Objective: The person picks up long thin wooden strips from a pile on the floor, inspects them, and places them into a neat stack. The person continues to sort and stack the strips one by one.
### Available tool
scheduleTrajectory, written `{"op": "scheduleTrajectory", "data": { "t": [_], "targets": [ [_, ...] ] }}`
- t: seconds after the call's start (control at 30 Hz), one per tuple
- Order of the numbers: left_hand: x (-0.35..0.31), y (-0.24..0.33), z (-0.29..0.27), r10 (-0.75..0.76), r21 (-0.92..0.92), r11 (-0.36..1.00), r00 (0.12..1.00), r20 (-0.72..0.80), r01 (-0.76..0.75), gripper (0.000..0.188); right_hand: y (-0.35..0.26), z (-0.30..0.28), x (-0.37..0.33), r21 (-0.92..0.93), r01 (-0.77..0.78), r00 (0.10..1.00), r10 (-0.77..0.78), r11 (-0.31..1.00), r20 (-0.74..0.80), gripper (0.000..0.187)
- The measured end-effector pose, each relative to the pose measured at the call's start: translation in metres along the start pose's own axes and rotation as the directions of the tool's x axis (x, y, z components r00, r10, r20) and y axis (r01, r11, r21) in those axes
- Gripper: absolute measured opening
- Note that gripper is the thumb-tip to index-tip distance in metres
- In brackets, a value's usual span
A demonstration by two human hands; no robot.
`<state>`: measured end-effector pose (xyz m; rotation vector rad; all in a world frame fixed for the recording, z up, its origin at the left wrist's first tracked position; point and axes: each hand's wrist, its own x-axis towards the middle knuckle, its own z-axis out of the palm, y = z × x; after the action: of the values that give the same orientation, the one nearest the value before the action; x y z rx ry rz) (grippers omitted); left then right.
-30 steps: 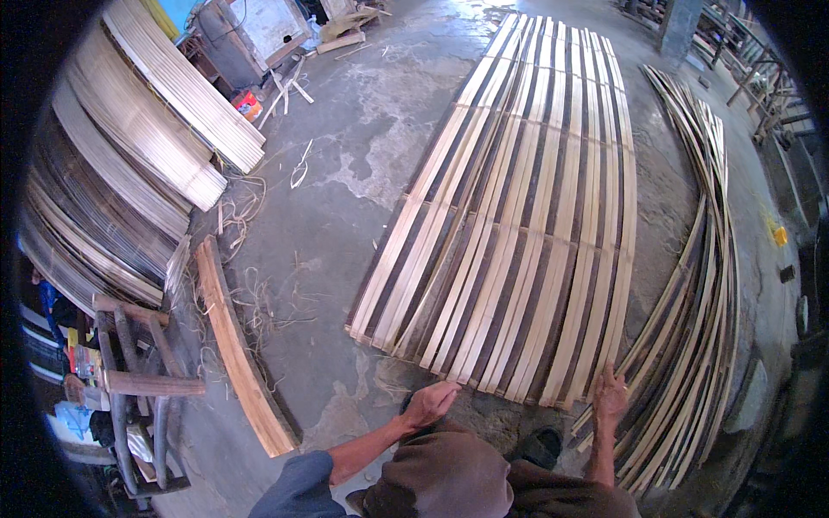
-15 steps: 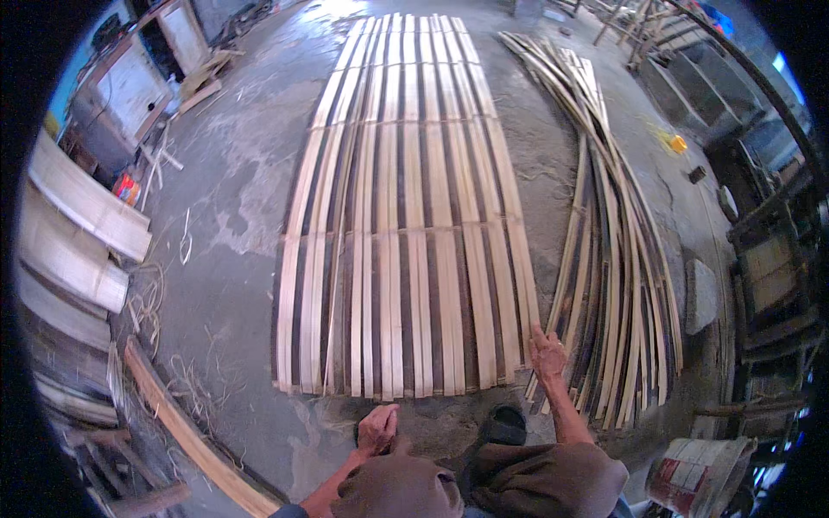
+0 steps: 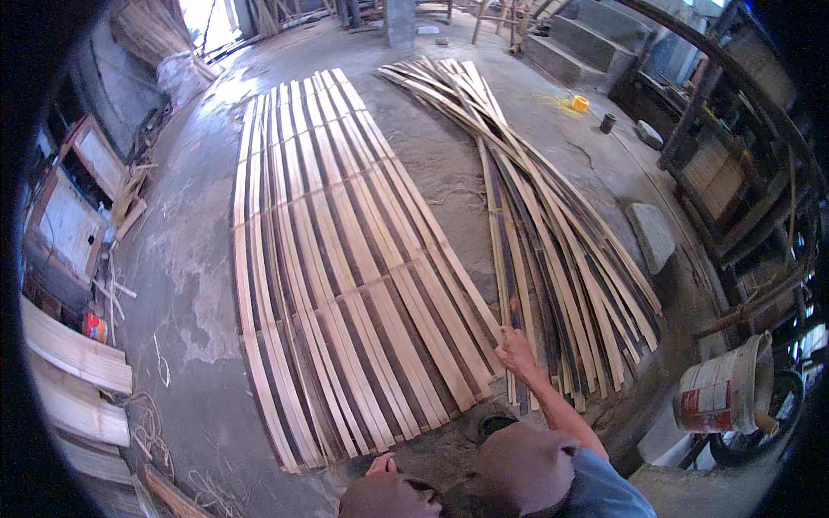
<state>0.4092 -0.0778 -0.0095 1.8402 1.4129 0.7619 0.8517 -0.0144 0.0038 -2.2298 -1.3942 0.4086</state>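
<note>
A long mat of pale split-bamboo strips [image 3: 345,285], bound across by several cross ties, lies on the floor before me. At its near right corner my right hand [image 3: 515,352] has its fingers closed on the outermost bamboo strip. My left hand [image 3: 382,464] is low at the mat's near end, its fingers curled; my knee hides most of it, and what it holds, if anything, does not show. To the right of the mat lies a loose, crossing pile of long bamboo strips [image 3: 553,233], its near ends fanned out close to my right hand.
A white bucket [image 3: 704,397] stands at the right, below a wooden frame. A flat stone slab [image 3: 651,237] and a yellow container [image 3: 579,104] lie beyond the pile. Curved pale boards [image 3: 78,363] and tangled fibres [image 3: 151,427] are at the left. Concrete steps [image 3: 587,43] rise behind.
My view has swung to the right, so the mat now slants leftward. My right hand has gone from pointing fingers to a closed grip at the mat's edge. My left hand is more hidden.
</note>
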Motion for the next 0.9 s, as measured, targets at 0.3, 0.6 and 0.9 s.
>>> {"op": "scheduleTrajectory", "data": {
  "t": [0.3, 0.6, 0.9],
  "targets": [
    [0.022, 0.018, 0.011, -0.037, 0.084, 0.996, 0.998, 0.050, 0.032, 0.018, -0.001, -0.017, 0.037, 0.106, -0.171, 0.979, 0.157, 0.979, 0.129, 0.053],
    [0.030, 0.041, 0.013, -0.168, 0.214, 0.966, 0.981, 0.102, 0.143, 0.019, 0.000, -0.155, 0.066, 0.450, -0.043, 0.911, 0.220, 0.892, -0.350, 0.037],
    [0.033, 0.050, 0.016, -0.267, 0.295, 0.932, 0.951, 0.157, 0.213, 0.020, 0.151, -0.293, 0.078, -0.013, -0.095, 0.916, 0.082, 0.995, -0.392, 0.039]
  ]
}}
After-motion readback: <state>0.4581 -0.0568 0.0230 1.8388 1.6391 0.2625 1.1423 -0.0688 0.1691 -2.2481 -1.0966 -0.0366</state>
